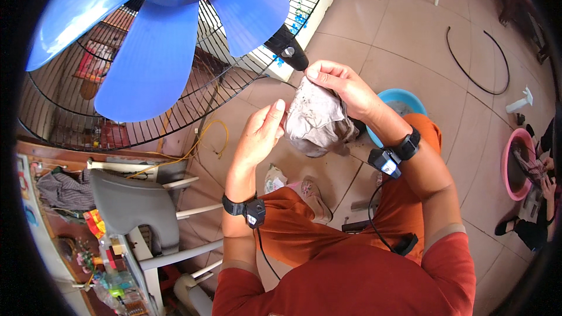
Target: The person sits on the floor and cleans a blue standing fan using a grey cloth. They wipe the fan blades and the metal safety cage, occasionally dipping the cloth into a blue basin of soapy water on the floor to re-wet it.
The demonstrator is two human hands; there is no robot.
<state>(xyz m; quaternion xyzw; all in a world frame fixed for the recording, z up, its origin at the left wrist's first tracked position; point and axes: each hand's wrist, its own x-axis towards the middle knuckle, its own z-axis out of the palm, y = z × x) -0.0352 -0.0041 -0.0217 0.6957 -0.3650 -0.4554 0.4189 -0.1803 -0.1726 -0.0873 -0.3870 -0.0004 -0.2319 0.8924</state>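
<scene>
A wet-looking, dirt-spotted pale cloth [317, 114] hangs bunched up between my two hands. My right hand [344, 87] pinches its upper corner between thumb and fingers, beside the black pole fitting [292, 50] of an electric fan. At the cloth's left edge my left hand [262, 134] grips it, thumb up, with its fingertips partly hidden behind the cloth. To the upper left are the fan's glossy blue blades [149, 63], uncovered in front, with the black wire rear guard [210, 90] behind them.
A blue basin [388, 92] of murky water stands by my right knee. At far right a person's hands [549, 177] hold fabric over a pink basin [509, 158]. Grey chairs [131, 206] crowd the left. A yellow cable [202, 145] and a black hose [472, 81] lie on the tiles.
</scene>
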